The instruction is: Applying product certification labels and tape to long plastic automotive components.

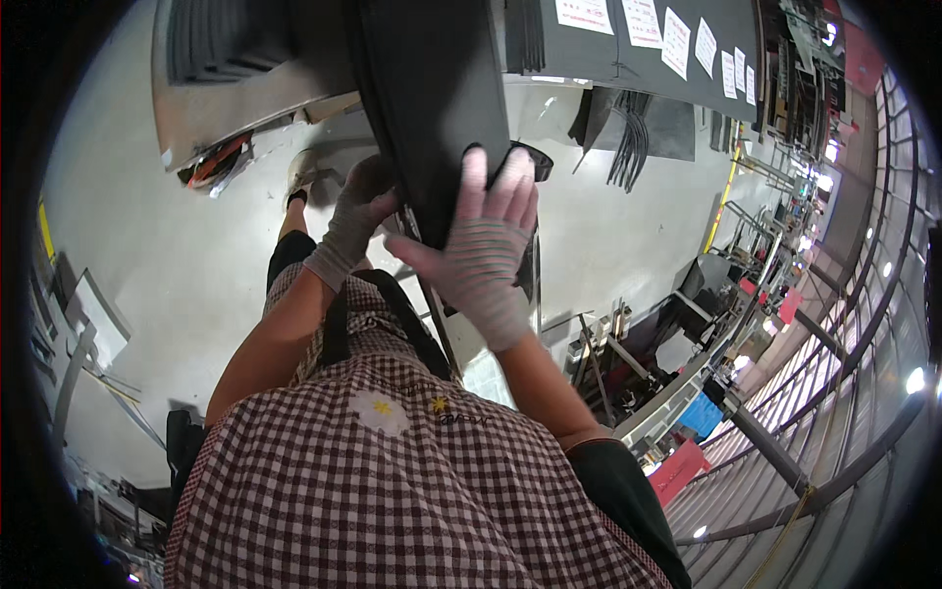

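Observation:
A long, dark black sheet, perhaps the top of a stack (432, 98), stretches away from me in the middle of the view. At its near left edge is my left hand (361, 211), in a striped work glove. The thumb and fingers close around that edge, partly hidden by it. My right hand (488, 245), gloved the same way with dark-tipped fingers, lies flat on the near right part of the black surface. Its fingers are spread, and the thumb points left.
A worktable (245, 103) with dark stacked sheets stands at the far left. Far right, a dark table surface (677, 59) carries several white printed papers. Black strips (628, 147) hang below it. Racks and metal parts (628, 353) stand to the right. A foot (302, 172) shows on the floor.

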{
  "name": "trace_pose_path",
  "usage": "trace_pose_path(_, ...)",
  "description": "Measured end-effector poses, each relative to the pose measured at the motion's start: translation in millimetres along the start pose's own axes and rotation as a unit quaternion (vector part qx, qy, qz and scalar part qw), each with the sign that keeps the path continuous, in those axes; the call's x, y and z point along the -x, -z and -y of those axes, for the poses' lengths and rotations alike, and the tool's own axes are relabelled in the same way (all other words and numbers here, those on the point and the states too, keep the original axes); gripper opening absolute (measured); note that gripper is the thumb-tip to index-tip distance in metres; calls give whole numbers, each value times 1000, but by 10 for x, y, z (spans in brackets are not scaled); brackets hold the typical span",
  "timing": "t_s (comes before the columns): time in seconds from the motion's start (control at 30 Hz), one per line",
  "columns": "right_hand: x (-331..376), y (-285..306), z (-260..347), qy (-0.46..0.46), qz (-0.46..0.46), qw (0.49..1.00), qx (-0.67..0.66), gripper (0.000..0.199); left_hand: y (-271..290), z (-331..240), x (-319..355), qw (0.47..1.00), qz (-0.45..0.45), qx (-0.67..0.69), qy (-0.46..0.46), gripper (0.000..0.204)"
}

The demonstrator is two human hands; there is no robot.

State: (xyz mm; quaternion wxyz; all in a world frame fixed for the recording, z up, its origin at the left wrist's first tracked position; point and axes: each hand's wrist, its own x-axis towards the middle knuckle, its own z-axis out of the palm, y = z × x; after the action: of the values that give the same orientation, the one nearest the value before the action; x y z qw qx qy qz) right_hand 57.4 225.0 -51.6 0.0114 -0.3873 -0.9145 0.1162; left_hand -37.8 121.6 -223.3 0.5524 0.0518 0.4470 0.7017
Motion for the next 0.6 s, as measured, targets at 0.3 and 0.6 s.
trace_pose_path(0.3,-15,-99,81,-22,39,998,53,113,150,553,-1186,941,279,143,128,52)
trace_pose_path(0.6,-27,-54,56,-41,41,997,55,112,-400,265,-1212,904,412,98,-63,43)
